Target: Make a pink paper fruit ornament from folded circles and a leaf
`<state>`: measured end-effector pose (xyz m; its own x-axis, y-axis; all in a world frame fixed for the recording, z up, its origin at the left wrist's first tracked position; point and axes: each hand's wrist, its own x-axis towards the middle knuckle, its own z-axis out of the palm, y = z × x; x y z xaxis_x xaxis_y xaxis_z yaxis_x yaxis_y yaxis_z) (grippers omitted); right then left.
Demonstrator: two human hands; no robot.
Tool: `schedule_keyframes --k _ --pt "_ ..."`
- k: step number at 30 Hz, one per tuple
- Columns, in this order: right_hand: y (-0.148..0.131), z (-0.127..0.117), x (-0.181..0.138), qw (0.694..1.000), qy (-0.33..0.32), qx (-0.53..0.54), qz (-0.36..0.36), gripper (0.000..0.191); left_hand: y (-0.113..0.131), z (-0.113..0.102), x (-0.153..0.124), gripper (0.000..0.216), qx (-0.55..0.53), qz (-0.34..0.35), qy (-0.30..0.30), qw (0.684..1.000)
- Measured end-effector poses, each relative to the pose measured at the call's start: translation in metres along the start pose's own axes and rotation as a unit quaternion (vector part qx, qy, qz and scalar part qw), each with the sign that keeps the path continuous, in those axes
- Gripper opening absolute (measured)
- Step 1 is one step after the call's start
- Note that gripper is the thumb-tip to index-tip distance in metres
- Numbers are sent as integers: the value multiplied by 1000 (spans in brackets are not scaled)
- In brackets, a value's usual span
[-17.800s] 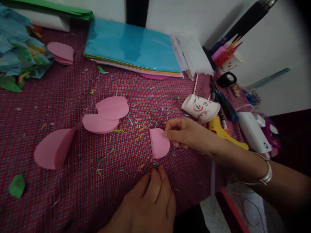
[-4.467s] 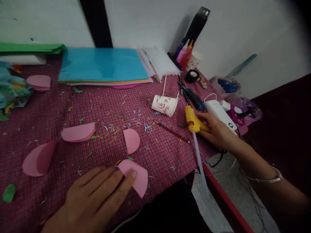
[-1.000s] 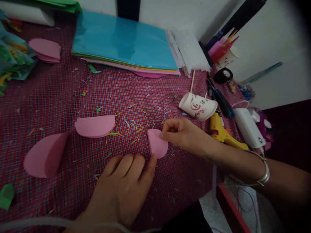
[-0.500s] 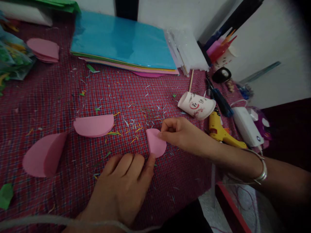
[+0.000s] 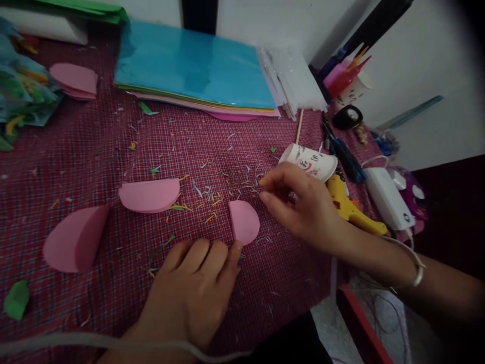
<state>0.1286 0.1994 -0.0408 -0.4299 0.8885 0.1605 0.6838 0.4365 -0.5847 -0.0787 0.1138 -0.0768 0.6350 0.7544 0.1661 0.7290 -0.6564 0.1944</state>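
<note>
A small folded pink paper circle [image 5: 245, 222] lies on the checked cloth with its straight edge to the left. My left hand [image 5: 193, 288] rests below it, fingers curled down and the thumb pinning its lower corner. To the right of this paper, my right hand [image 5: 299, 205] hovers with thumb and forefinger apart and nothing between them. Behind that hand is a printed paper cup [image 5: 322, 164] on its side, partly covered. Further left lie a folded pink half-circle [image 5: 149, 195] and a partly unfolded pink circle [image 5: 74, 242].
Blue-topped coloured sheets [image 5: 193, 65] lie at the back. A yellow glue gun [image 5: 350, 212], a white power bank [image 5: 390, 197] and dark-handled tools [image 5: 348, 162] sit at the right. More pink pieces [image 5: 76, 78] are at the back left. Paper snippets litter the checked cloth [image 5: 280, 275].
My right hand has let go of the small pink paper and moved right and slightly up, its fingers parting. My left thumb stays on the paper's corner.
</note>
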Motion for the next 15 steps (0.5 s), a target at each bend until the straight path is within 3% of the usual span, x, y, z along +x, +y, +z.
schedule_keyframes --k 2,4,7,10,15 --pt "-5 -3 -11 986 -28 -88 -137 18 1 0 1 31 10 -2 1 1000" --pt "-8 -1 -24 962 -96 -139 -215 30 3 0 2 29 18 -3 9 1000" --pt "-8 8 -39 942 -172 -189 -219 46 8 1 4 29 20 -17 15 1000" --pt "-2 17 -46 930 -209 -211 -217 67 7 1 5 26 8 -26 32 999" --pt "1 19 -48 922 -244 -216 -210 91 -24 -26 5 16 19 -24 86 996"
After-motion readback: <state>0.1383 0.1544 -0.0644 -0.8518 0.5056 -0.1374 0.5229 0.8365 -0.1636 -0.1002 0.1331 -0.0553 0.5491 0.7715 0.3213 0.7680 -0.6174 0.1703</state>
